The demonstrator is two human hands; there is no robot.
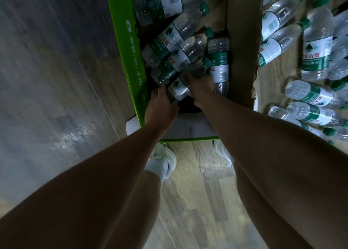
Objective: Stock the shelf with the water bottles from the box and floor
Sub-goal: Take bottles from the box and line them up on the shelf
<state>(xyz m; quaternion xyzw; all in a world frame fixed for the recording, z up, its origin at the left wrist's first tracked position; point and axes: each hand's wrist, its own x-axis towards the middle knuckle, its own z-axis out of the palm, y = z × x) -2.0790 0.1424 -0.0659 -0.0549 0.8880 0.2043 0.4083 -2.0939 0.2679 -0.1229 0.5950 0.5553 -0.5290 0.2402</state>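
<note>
Forearms reach into the box (131, 60), left hand (160, 105) fingers grasping a bottle (178, 90), right hand (202, 87) grip unclear; a mid-body hold probably lifts best.

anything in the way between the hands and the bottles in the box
Nothing visible. The left hand grips a bottle inside the box; the right hand reaches among the bottles beside it, fingers hidden. The shelf is out of view.
</note>
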